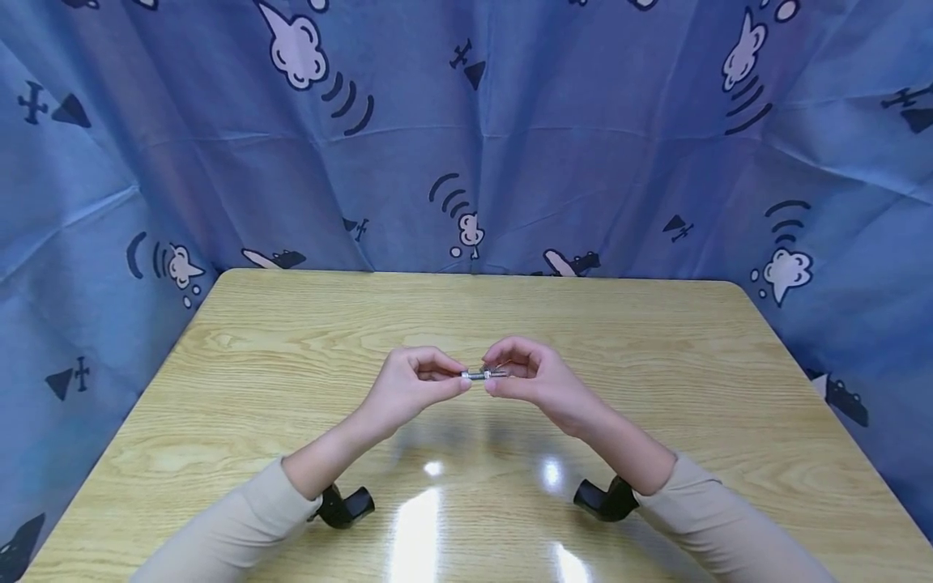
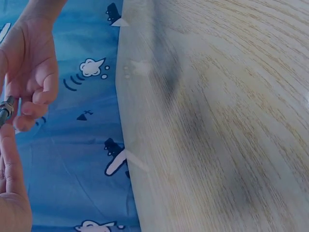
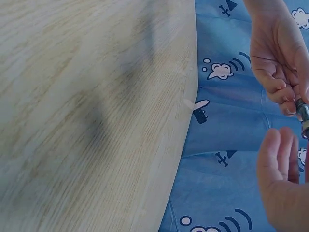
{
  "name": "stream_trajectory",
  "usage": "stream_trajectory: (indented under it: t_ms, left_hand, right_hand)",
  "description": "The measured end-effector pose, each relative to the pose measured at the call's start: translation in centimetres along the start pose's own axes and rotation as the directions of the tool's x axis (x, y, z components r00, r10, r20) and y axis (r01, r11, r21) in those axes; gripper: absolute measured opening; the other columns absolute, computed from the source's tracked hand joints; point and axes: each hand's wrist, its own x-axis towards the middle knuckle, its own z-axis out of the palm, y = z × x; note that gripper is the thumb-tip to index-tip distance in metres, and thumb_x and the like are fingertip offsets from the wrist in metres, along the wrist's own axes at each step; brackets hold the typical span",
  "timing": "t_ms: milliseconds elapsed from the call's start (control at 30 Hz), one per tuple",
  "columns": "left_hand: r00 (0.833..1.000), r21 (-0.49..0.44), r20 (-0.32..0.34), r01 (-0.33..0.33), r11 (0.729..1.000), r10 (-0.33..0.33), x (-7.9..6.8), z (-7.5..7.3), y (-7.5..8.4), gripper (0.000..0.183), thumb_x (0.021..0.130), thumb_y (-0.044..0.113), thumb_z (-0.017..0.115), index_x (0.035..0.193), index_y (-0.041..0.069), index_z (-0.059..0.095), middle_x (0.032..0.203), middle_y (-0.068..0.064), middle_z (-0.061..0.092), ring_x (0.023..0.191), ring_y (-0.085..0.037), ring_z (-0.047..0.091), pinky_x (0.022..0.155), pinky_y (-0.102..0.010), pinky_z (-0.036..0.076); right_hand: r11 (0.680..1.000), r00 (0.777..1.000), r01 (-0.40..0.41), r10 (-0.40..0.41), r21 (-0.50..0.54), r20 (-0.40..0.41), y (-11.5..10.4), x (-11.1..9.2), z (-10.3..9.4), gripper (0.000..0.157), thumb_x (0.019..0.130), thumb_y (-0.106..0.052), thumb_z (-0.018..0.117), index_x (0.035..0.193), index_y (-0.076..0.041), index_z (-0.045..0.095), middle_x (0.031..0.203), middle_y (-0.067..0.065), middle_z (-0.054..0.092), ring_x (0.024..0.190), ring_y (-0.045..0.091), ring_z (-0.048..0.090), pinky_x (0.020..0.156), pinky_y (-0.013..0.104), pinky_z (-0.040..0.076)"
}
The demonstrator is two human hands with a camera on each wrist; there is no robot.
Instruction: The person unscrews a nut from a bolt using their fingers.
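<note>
Over the middle of the table, both hands meet at a small metal bolt, held level. My left hand pinches the bolt's left end between thumb and fingertips. On the threaded shaft sits a metal nut, with the thumb and forefinger of my right hand around it. The bolt's right end sticks out past the nut, between the right fingers. At the left edge of the left wrist view the nut shows close up; the right wrist view catches the bolt at its right edge.
The wooden table spreads below the hands, with bright light reflections near its front. A blue patterned curtain hangs behind and at both sides. Black wrist-worn camera mounts show below the forearms.
</note>
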Motion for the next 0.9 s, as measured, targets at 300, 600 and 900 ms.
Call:
stream_trajectory:
  t_ms: [300,600,900]
  left_hand:
    - [1.0,0.001,0.006,0.006,1.0,-0.006,0.07,-0.08,0.15,0.019,0.08,0.01,0.073,0.095,-0.002,0.069,0.088,-0.009,0.069,0.077,-0.02,0.067,0.072,-0.033,0.055]
    - [1.0,0.005,0.003,0.004,1.0,-0.004,0.07,-0.15,0.14,0.02,0.08,0.012,0.074,0.094,-0.001,0.069,0.087,-0.009,0.069,0.077,-0.02,0.067,0.072,-0.033,0.055]
    - [1.0,-0.013,0.007,0.006,1.0,-0.006,-0.04,-0.18,0.08,0.02,0.08,0.01,0.073,0.095,-0.003,0.068,0.089,-0.01,0.069,0.078,-0.019,0.067,0.073,-0.032,0.055]
  right_hand:
    - [1.0,1.0,-0.018,0.018,0.009,0.006,-0.02,0.13,0.02,0.017,0.087,-0.006,0.062,0.101,0.001,0.055,0.09,0.007,0.06,0.08,0.015,0.061,0.078,0.031,0.053]
    - [0.999,0.999,-0.036,0.035,0.04,0.032,-0.16,0.24,0.17,0.02,0.091,-0.01,0.057,0.103,0.006,0.052,0.087,0.009,0.059,0.077,0.016,0.061,0.076,0.033,0.054]
    - [0.999,0.999,-0.02,0.018,0.042,0.049,-0.07,0.19,0.08,0.018,0.088,-0.006,0.061,0.103,0.0,0.055,0.095,0.008,0.059,0.082,0.016,0.062,0.08,0.033,0.053]
